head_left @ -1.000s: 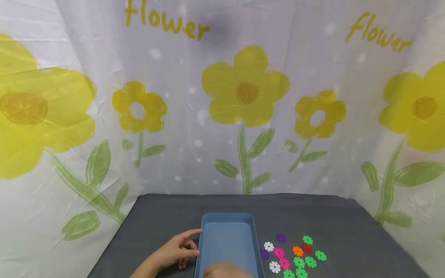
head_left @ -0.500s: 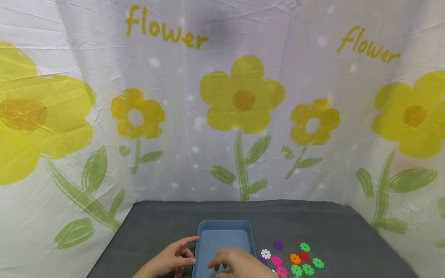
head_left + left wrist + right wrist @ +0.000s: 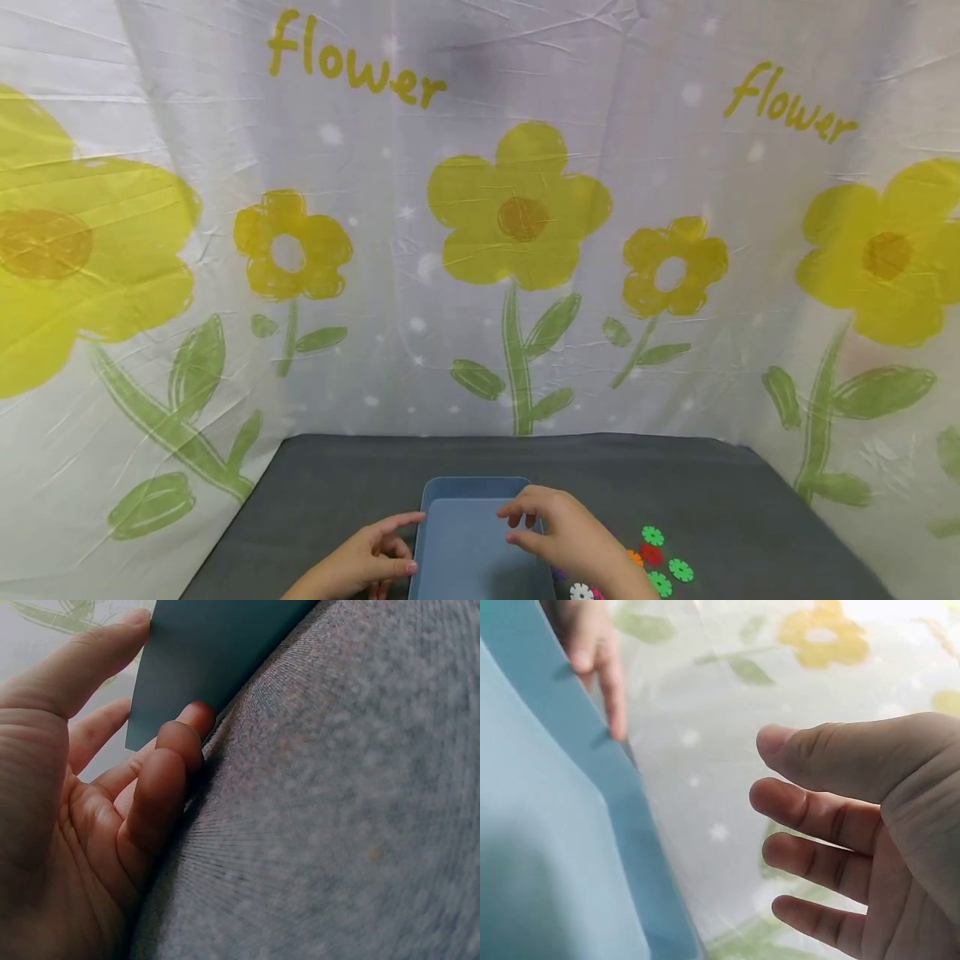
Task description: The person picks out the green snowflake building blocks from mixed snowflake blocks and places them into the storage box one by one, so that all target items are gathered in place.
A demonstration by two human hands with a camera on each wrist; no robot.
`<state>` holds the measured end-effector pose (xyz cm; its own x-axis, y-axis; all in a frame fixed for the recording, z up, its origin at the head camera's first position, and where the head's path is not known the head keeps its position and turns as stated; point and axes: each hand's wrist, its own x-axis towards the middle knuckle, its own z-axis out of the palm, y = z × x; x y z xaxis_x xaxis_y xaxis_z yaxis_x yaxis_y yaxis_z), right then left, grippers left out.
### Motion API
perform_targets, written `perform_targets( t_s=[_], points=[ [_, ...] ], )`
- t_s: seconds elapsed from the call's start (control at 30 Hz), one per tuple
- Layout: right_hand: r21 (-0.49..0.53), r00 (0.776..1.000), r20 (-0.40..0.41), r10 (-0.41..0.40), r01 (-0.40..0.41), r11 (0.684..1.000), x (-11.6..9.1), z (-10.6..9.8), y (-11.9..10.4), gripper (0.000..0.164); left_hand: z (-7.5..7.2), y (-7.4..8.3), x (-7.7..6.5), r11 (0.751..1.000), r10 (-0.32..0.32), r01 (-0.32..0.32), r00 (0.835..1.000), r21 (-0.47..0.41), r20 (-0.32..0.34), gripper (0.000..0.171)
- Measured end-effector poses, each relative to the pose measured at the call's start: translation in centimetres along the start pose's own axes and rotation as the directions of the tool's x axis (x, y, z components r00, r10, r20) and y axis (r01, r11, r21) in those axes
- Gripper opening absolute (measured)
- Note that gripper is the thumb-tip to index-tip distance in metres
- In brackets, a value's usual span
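A shallow blue-grey rectangular tray (image 3: 465, 542) lies lengthwise on the dark table. At its left edge is my left hand (image 3: 367, 554), with the index fingertip and thumb touching the tray's outer wall (image 3: 180, 667); the other fingers bend loosely. Over the tray's right side hovers my right hand (image 3: 558, 533). The right wrist view shows this hand (image 3: 855, 817) with nothing in it, thumb apart from relaxed fingers. To the right lie notched plastic discs, including a red disc (image 3: 651, 554), a green disc (image 3: 681, 570) and a white disc (image 3: 581, 592). The right hand and forearm cover part of the group.
The dark grey cloth (image 3: 360, 475) covers the table up to a flower-printed curtain (image 3: 405, 358) at the back and sides. An orange disc (image 3: 635, 557) shows only partly beside the right forearm.
My right hand has risen from low in the tray and shifted right, its fingers loosening. The left hand stays at the tray's edge. The head view has tilted slightly upward.
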<state>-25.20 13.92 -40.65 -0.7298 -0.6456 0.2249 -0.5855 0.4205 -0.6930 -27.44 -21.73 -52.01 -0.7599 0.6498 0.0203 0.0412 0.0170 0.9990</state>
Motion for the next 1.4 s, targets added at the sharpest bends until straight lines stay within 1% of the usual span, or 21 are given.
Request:
perform_targets(
  t_s=[0.13,0.23,0.4,0.5,0.63,0.8,0.9,0.97,1.07,1.2,1.33,1.4],
  points=[
    [-0.013,0.999,-0.052,0.015,-0.016,1.000,-0.6,-1.4,0.4,0.021,0.0,0.1,0.0,1.000,-0.009,0.009,1.000,0.004,-0.007,0.064],
    [-0.014,0.994,-0.097,0.045,-0.047,0.999,-1.1,-2.5,0.6,0.021,0.0,0.2,0.0,1.000,-0.005,0.005,1.000,0.000,-0.004,0.064],
    [-0.041,0.979,-0.189,0.079,-0.088,0.995,-2.1,-4.0,1.1,0.019,0.1,0.3,-0.1,1.000,-0.003,0.003,1.000,0.001,0.001,0.064],
    [-0.061,0.966,-0.233,0.114,-0.131,0.989,-2.6,-4.9,1.5,0.019,0.1,0.4,0.2,1.000,-0.009,0.009,1.000,-0.005,0.007,0.064],
    [-0.065,0.946,-0.276,0.169,-0.194,0.979,-3.2,-5.9,2.0,0.020,-0.1,0.5,0.7,1.000,-0.018,0.018,1.000,-0.010,0.007,0.064],
    [-0.095,0.939,-0.305,0.159,-0.196,0.976,-4.0,-6.8,2.7,0.022,-0.2,0.3,0.7,1.000,-0.020,0.020,0.999,-0.017,0.027,0.065],
    [-0.084,0.932,-0.321,0.169,-0.206,0.975,-4.2,-7.2,3.0,0.023,-0.4,0.0,0.4,0.999,-0.028,0.029,0.999,-0.019,0.025,0.065],
    [-0.068,0.920,-0.339,0.195,-0.231,0.971,-4.7,-7.3,3.2,0.022,-0.2,-0.4,0.1,0.999,-0.039,0.039,0.999,-0.018,0.014,0.065],
    [-0.043,0.896,-0.366,0.250,-0.285,0.958,-5.4,-7.7,3.6,0.023,0.1,-0.7,-0.1,0.998,-0.063,0.063,0.998,-0.029,0.005,0.065],
    [-0.030,0.867,-0.390,0.310,-0.349,0.937,-6.3,-8.4,4.6,0.024,0.3,-0.6,0.0,0.998,-0.051,0.051,0.999,-0.036,0.012,0.066],
    [-0.021,0.846,-0.398,0.354,-0.394,0.919,-7.0,-9.3,6.4,0.026,0.2,-0.1,0.3,1.000,-0.024,0.024,1.000,0.018,-0.014,0.069],
    [-0.007,0.834,-0.392,0.389,-0.425,0.905,-7.6,-9.7,7.4,0.028,0.2,0.2,0.5,0.999,-0.029,0.030,0.999,0.044,-0.027,0.070]
  ],
)
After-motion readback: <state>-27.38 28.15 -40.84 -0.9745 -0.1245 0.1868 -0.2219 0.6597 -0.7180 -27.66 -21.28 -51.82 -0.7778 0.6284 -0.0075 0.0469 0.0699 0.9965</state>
